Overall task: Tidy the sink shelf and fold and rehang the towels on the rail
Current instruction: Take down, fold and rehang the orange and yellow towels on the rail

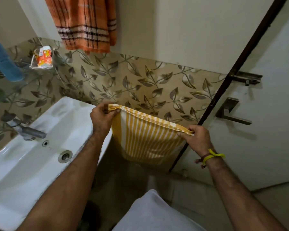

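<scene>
Yellow-and-white striped cotton towel [145, 139] hangs between our two hands, just right of the white ceramic sink [40, 155] and well below the orange checked towel [85, 25] hanging on the wall. Our left hand [102, 117] pinches one top corner, our right hand [196, 139] pinches the other, thumbs over the hem, fingers curled round the cloth. That top edge is the long axis here, stretched nearly taut and sloping down from left to right, stripes running downward from it. We judge the next fold means bringing the two corners together; the left hand sits higher and nearer the wall, so the right has farther to travel.
</scene>
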